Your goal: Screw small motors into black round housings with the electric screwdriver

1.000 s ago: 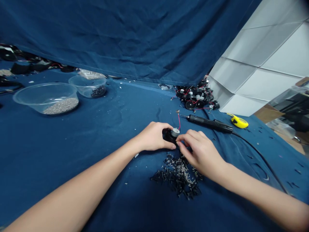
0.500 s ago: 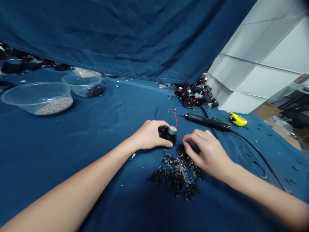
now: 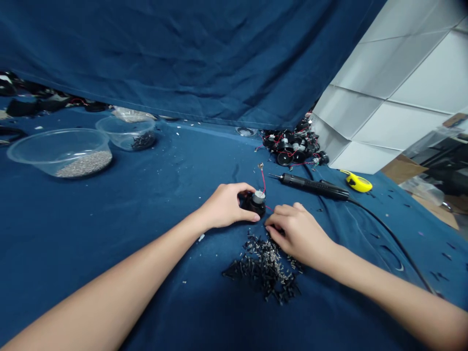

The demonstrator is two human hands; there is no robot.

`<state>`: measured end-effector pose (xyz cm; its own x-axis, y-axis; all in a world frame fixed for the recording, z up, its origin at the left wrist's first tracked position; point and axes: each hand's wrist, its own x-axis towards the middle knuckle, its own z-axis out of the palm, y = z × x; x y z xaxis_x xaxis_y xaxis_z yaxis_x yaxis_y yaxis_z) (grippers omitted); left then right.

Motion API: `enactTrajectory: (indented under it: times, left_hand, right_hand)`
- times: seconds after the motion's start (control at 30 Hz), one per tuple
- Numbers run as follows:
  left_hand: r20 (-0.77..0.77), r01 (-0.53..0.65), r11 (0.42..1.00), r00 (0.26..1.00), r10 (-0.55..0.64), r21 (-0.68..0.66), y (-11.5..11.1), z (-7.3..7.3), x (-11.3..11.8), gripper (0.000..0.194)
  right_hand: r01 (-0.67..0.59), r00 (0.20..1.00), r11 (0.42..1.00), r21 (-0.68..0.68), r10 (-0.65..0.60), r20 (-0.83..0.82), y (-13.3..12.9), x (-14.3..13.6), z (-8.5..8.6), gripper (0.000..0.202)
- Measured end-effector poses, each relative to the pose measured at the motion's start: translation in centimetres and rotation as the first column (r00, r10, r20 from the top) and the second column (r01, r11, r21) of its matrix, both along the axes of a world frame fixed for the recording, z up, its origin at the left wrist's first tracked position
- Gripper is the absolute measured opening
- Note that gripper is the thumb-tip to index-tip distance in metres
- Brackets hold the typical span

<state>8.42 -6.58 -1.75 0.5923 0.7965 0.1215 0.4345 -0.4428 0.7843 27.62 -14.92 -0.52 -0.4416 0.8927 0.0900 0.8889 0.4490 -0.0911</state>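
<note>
My left hand [image 3: 232, 206] grips a black round part with a silver motor [image 3: 259, 197] on top, resting on the blue cloth. A red wire [image 3: 263, 180] rises from it to a small metal end. Just right of the part, my right hand [image 3: 298, 234] has its fingers bent together by another red wire; what is between its fingertips is hidden. Under and in front of that hand lies a pile of black and silver screws [image 3: 268, 265]. Beyond it is a black electric screwdriver [image 3: 314, 186], its bit pointing left.
Two clear bowls, one with silver pieces [image 3: 60, 146] and one with black screws [image 3: 126, 127], stand at the left. Wired black motor parts [image 3: 292, 146] are heaped at the back. A yellow tool [image 3: 358, 182] lies near white panels [image 3: 380, 117].
My right hand has moved left and slightly down, closer to the motor part and over the edge of the screw pile. My left hand keeps its hold on the part.
</note>
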Motion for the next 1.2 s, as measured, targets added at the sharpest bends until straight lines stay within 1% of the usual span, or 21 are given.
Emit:
enactTrajectory:
  times: [0.07,0.13,0.23,0.3,0.4,0.43,0.5,0.57,0.7,0.77,0.87,1.07,1.2]
  left_hand:
    - [0.007,0.005,1.000,1.000,-0.005,-0.003,0.0,0.0,0.0,0.054]
    - [0.019,0.002,1.000,1.000,-0.002,-0.004,-0.1,0.2,0.0,0.055]
    - [0.069,-0.006,1.000,0.998,0.007,-0.007,-0.7,0.9,0.1,0.055]
    - [0.128,0.003,1.000,0.992,0.000,-0.021,-1.3,1.4,0.3,0.053]
    - [0.249,0.020,0.997,0.969,-0.002,-0.071,-2.4,2.1,0.5,0.053]
    - [0.290,0.025,0.995,0.957,0.003,-0.096,-2.7,2.3,0.6,0.054]
    - [0.359,0.043,0.988,0.933,0.014,-0.148,-3.3,2.5,0.8,0.057]
    - [0.421,0.075,0.977,0.907,0.016,-0.198,-3.8,2.8,0.9,0.059]
    - [0.550,0.173,0.939,0.835,0.021,-0.299,-4.5,3.5,1.1,0.060]
    - [0.587,0.200,0.926,0.809,0.030,-0.322,-4.8,3.8,1.2,0.060]
    - [0.603,0.200,0.923,0.797,0.043,-0.329,-5.0,4.0,1.2,0.060]
    - [0.628,0.215,0.906,0.775,0.069,-0.366,-5.3,3.9,1.3,0.061]
    - [0.609,0.207,0.882,0.786,0.107,-0.423,-5.4,4.0,1.4,0.064]
  right_hand:
    - [0.002,0.994,1.000,-0.025,-0.005,-0.111,0.0,0.0,0.4,0.012]
    - [-0.003,0.957,0.997,-0.080,-0.021,-0.291,-0.2,0.2,1.1,0.013]
    - [-0.018,0.853,0.992,-0.124,-0.050,-0.520,-0.7,0.6,2.3,0.014]
    - [-0.010,0.786,0.995,-0.103,-0.055,-0.616,-1.2,0.7,3.1,0.013]
    - [0.066,0.689,0.995,-0.071,-0.097,-0.718,-1.8,0.7,3.9,0.013]
    - [0.100,0.671,0.993,-0.059,-0.111,-0.733,-2.1,0.7,4.1,0.015]
    - [0.148,0.662,0.989,-0.021,-0.115,-0.740,-2.4,0.5,4.5,0.015]
    - [0.149,0.670,0.988,0.028,-0.080,-0.738,-2.6,0.3,4.9,0.011]
    - [0.108,0.675,0.986,0.124,0.019,-0.738,-2.7,-0.2,5.3,0.010]
    - [0.134,0.695,0.978,0.161,0.023,-0.719,-2.8,-0.4,5.3,0.009]
    - [0.160,0.720,0.968,0.196,0.021,-0.694,-3.0,-0.6,5.3,0.008]
    - [0.132,0.706,0.977,0.166,0.026,-0.708,-3.5,-0.7,5.5,0.008]
    - [0.096,0.686,0.989,0.109,0.013,-0.728,-3.8,-0.6,6.0,0.009]
